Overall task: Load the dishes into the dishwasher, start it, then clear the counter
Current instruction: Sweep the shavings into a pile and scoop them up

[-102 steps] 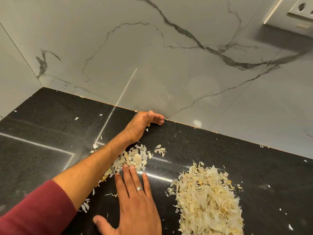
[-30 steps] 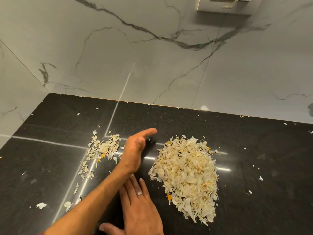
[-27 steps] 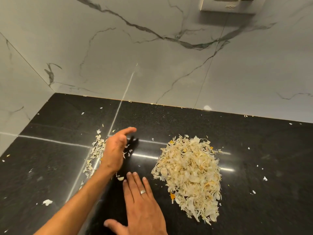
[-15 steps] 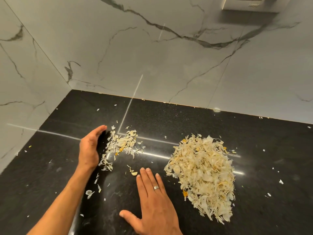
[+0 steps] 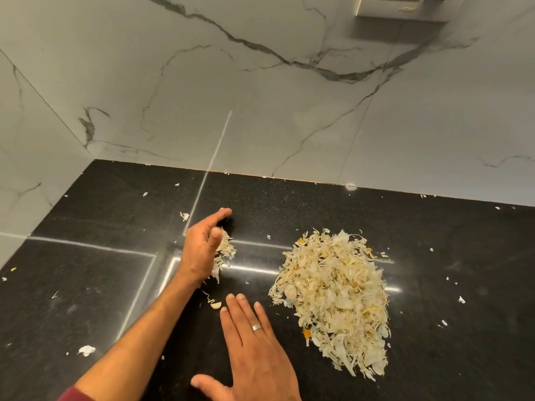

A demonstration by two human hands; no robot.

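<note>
Black polished stone forms the counter point(image 5: 289, 204), filling the lower half of the frame and meeting a grey veined marble wall point(image 5: 260, 96) along a line across the middle.

Nearest, at the bottom centre, the right hand point(image 5: 254, 351) is laid flat on the counter, fingers straight and together, a ring point(image 5: 256, 327) on one finger; nothing is held. It is judged to be placed as a stop or brace, so that scraps swept from the left are not carried past it toward the near edge. Just beyond its fingertips a single curled scrap point(image 5: 215, 304) is seen lying loose.

Above it, left of centre, the left hand point(image 5: 202, 250) is set on edge with its fingers extended and slightly cupped, gripping nothing. A small clump of peelings point(image 5: 224, 253) is pressed against its palm side. The hand is held upright like a blade, apparently so that the clump can be pushed rightward toward the main heap.

Right of centre, well apart from both hands, the large pile of peelings point(image 5: 333, 293) is found: pale, papery, cream-white flakes with a few yellow-orange bits, loosely heaped and ragged at the edges. Tiny flecks are scattered over the counter, including a white flake point(image 5: 86, 350) at lower left.

Farthest, at the upper right, the underside of a wall socket box point(image 5: 402, 10) is visible.
</note>
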